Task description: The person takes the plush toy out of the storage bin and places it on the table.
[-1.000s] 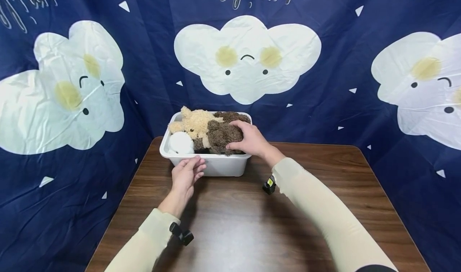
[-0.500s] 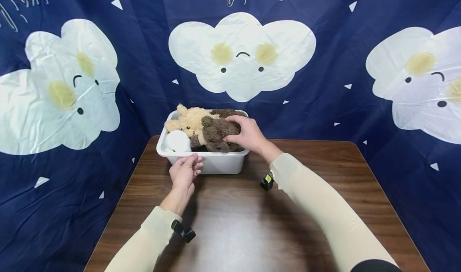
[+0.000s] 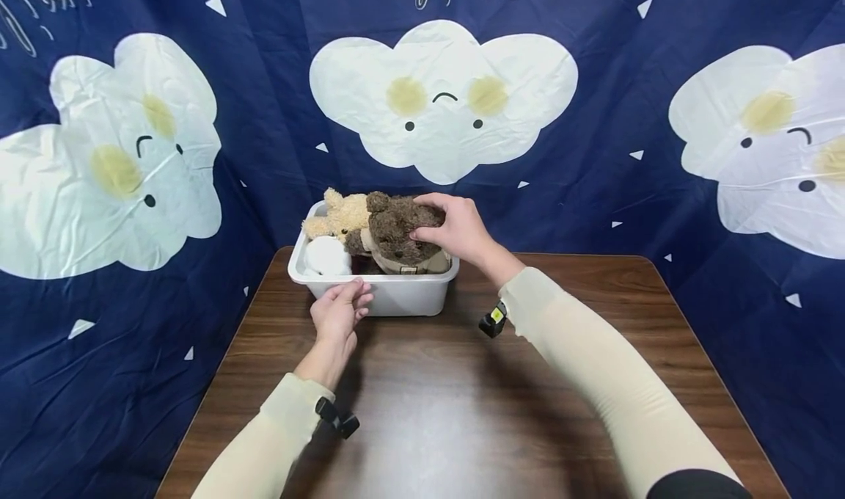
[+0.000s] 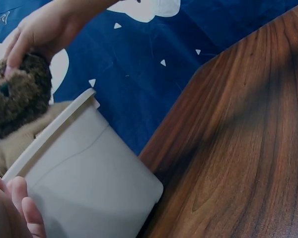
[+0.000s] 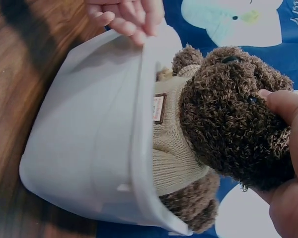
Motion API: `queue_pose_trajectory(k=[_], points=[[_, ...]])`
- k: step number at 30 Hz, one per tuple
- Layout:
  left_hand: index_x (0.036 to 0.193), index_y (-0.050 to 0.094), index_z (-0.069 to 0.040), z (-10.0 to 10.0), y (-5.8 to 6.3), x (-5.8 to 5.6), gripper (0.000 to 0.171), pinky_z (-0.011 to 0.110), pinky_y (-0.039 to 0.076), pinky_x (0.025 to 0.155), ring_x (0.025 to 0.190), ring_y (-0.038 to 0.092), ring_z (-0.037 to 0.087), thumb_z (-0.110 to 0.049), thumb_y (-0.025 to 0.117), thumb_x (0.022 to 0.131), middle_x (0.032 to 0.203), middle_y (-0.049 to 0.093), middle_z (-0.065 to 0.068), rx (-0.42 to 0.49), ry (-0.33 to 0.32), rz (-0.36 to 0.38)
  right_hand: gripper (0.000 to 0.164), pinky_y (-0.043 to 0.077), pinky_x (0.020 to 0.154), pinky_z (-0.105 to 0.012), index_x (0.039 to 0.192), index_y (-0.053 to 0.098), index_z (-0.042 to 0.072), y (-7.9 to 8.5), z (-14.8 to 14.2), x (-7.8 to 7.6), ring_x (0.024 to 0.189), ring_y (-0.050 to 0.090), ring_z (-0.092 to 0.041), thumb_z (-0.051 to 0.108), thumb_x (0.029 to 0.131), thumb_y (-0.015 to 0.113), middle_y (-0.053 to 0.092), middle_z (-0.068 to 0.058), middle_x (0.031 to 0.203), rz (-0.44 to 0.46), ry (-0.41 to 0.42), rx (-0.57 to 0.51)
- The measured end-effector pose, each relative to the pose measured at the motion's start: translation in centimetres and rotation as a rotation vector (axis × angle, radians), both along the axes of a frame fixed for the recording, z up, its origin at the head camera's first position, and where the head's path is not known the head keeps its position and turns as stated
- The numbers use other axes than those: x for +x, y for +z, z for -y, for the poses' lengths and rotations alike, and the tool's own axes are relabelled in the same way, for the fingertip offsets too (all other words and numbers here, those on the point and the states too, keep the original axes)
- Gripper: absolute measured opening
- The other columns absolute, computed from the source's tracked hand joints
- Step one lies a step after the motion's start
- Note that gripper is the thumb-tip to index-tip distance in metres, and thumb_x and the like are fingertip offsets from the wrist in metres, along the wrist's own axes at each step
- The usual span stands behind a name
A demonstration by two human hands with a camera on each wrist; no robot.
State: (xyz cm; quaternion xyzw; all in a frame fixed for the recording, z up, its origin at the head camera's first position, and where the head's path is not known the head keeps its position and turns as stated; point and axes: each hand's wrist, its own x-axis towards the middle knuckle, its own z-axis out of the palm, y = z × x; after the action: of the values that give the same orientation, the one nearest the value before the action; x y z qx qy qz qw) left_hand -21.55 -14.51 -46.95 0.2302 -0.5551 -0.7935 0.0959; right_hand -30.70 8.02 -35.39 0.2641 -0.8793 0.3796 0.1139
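A dark brown teddy bear [image 3: 397,229] in a beige knitted sweater [image 5: 176,134] is tilted up out of a white plastic tub [image 3: 405,297]. My right hand [image 3: 458,227] grips the bear's head, thumb on its face in the right wrist view. The bear's lower body stays inside the tub. At the tub's front rim, my left hand [image 3: 338,312] pinches the edge between thumb and fingers. Left of the bear lie a cream plush toy [image 3: 346,213] and a round white plush thing [image 3: 327,255], both in the tub.
The tub stands near the back edge of a brown wooden table [image 3: 422,381]. A dark blue curtain [image 3: 594,220] with printed clouds hangs close behind and on both sides. A black wrist camera [image 3: 492,321] is strapped to the right sleeve.
My right hand has raised the brown bear's head, bringing its sweater into sight and covering more of the cream toy. My left hand stays at the tub's rim.
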Motion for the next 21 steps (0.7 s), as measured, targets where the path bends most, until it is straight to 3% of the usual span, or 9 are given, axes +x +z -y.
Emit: queue_pose_trajectory(k=[6, 12, 21], points=[[0.096, 0.064, -0.006, 0.3, 0.1, -0.3, 0.014, 0.017, 0.051, 0.05, 0.066, 0.074, 0.008, -0.016, 0.074, 0.095, 0.076, 0.078, -0.004, 0.029, -0.022, -0.014, 0.054, 0.055, 0.097, -0.033, 0.13, 0.071, 0.022, 2.5, -0.5, 0.7, 0.114, 0.069, -0.017, 0.03, 0.08, 0.089, 0.074, 0.0, 0.125, -0.057, 0.018, -0.029], [0.104, 0.063, -0.003, 0.7, -0.1, -0.4, 0.016, 0.02, 0.059, 0.058, 0.071, 0.076, 0.009, -0.014, 0.072, 0.096, 0.077, 0.078, -0.004, 0.053, -0.059, 0.001, 0.055, 0.056, 0.094, -0.029, 0.131, 0.07, 0.02, 5.8, -1.8, 1.5, 0.109, 0.07, -0.013, 0.023, 0.079, 0.088, 0.075, -0.001, 0.124, -0.062, 0.032, -0.097], [0.105, 0.064, -0.006, 1.1, -0.2, -0.3, 0.015, 0.028, 0.064, 0.07, 0.077, 0.078, 0.014, -0.012, 0.073, 0.095, 0.081, 0.079, 0.001, 0.096, -0.082, 0.017, 0.05, 0.057, 0.087, -0.023, 0.127, 0.073, 0.02, 9.7, -5.8, 1.9, 0.102, 0.071, -0.01, 0.017, 0.079, 0.088, 0.076, 0.001, 0.12, -0.132, -0.023, -0.185]])
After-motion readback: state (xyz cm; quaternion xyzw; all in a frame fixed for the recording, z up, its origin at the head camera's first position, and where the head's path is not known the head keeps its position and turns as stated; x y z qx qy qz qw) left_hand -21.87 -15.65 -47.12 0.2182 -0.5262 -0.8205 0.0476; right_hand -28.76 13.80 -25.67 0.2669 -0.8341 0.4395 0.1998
